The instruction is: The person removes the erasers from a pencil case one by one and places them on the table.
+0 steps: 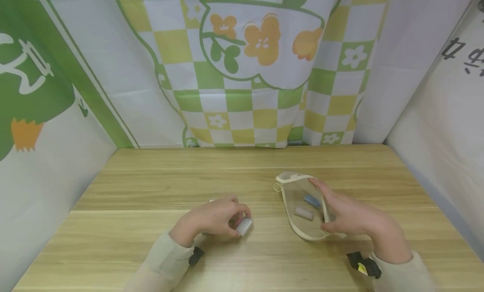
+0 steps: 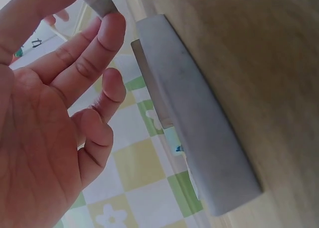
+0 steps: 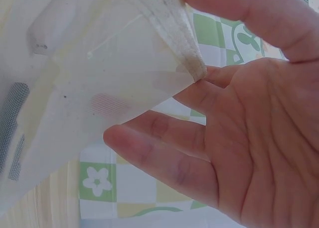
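Observation:
Between the thumb and fingers of my left hand [image 1: 217, 216] is a small pale grey block [image 1: 244, 226], close over the table left of the pouch. In the left wrist view, the block [image 2: 101, 2] shows only partly at the top, at the fingertips. My right hand [image 1: 351, 212] grips the side of a see-through zip pouch [image 1: 293, 224] with cream edging, thumb and fingers spread along its gaping mouth. Inside the pouch lie a small blue piece [image 1: 312, 201] and a small beige piece [image 1: 304, 213]. The right wrist view shows fingers behind the sheer fabric [image 3: 99, 63].
A long grey bar [image 2: 194, 118] lies on the wooden table [image 1: 151, 182] beside the left palm, mostly hidden by that hand in the head view. Behind the table hangs a checked curtain [image 1: 242, 115]. White cloth walls [image 1: 442, 128] stand at both sides.

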`<move>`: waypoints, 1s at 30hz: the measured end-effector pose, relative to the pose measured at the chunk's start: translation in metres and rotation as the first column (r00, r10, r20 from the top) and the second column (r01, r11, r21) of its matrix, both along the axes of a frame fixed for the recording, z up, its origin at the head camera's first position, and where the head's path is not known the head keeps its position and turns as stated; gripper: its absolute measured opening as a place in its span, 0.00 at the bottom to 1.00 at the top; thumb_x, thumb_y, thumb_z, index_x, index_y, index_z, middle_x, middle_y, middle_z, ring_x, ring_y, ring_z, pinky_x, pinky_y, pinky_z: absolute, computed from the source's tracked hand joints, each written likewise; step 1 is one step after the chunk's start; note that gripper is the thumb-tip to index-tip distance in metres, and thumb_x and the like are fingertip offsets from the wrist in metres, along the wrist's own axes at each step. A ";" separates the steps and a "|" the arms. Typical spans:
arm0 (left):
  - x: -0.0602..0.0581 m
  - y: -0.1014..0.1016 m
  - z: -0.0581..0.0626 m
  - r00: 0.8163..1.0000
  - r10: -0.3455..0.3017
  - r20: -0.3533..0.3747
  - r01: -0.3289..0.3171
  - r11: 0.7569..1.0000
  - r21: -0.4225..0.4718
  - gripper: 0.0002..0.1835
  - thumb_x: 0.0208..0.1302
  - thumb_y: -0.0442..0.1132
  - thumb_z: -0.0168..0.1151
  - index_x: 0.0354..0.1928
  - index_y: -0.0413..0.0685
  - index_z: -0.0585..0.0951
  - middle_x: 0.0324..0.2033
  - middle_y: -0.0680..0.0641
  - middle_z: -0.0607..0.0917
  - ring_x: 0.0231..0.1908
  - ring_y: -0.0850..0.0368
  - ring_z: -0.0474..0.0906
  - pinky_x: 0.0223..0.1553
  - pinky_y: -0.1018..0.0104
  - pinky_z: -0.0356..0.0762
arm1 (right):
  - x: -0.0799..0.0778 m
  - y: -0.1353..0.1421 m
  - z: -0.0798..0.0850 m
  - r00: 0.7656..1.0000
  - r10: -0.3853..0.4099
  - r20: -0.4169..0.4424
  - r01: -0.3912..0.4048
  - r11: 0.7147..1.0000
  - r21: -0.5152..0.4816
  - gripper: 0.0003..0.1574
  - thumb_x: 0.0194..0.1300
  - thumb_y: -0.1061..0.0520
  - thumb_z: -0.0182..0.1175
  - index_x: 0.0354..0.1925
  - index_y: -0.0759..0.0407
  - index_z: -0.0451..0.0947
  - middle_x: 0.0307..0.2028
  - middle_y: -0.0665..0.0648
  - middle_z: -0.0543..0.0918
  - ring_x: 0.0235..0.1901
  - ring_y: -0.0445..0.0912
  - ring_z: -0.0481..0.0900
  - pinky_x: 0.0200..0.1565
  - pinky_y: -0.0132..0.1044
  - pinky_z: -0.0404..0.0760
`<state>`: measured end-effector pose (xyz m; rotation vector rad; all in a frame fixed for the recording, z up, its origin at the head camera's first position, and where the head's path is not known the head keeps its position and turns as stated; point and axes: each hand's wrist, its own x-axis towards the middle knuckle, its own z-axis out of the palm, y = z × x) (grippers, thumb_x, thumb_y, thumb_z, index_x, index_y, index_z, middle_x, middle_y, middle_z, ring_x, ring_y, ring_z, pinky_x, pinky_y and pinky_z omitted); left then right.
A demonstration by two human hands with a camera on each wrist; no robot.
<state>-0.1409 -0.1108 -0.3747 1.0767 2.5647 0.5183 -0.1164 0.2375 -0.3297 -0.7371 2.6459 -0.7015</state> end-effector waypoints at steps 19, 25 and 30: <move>0.000 0.000 -0.003 0.988 0.030 0.154 -0.024 0.999 -0.038 0.23 0.56 0.37 0.73 0.55 0.48 0.80 0.16 0.59 0.66 0.17 0.67 0.59 0.22 0.75 0.59 | 0.000 0.001 0.000 1.000 0.002 -0.020 -0.002 1.000 -0.011 0.69 0.54 0.57 0.72 0.78 0.59 0.35 0.71 0.77 0.58 0.47 0.52 0.79 0.60 0.62 0.72; 0.001 0.000 -0.002 0.986 0.044 0.160 -0.038 0.998 -0.042 0.24 0.55 0.38 0.74 0.55 0.49 0.80 0.18 0.58 0.68 0.18 0.67 0.61 0.21 0.75 0.62 | 0.000 0.002 0.000 1.000 0.005 -0.015 -0.005 1.000 -0.018 0.69 0.55 0.57 0.72 0.78 0.59 0.35 0.73 0.77 0.54 0.54 0.58 0.78 0.63 0.64 0.69; 0.002 0.002 -0.003 0.991 0.048 0.125 -0.039 0.997 -0.072 0.24 0.53 0.40 0.75 0.54 0.51 0.80 0.22 0.57 0.71 0.22 0.66 0.64 0.23 0.74 0.64 | 0.000 0.002 0.000 0.999 0.014 -0.035 -0.015 1.000 -0.017 0.68 0.54 0.57 0.71 0.77 0.61 0.37 0.73 0.77 0.55 0.47 0.52 0.79 0.62 0.62 0.71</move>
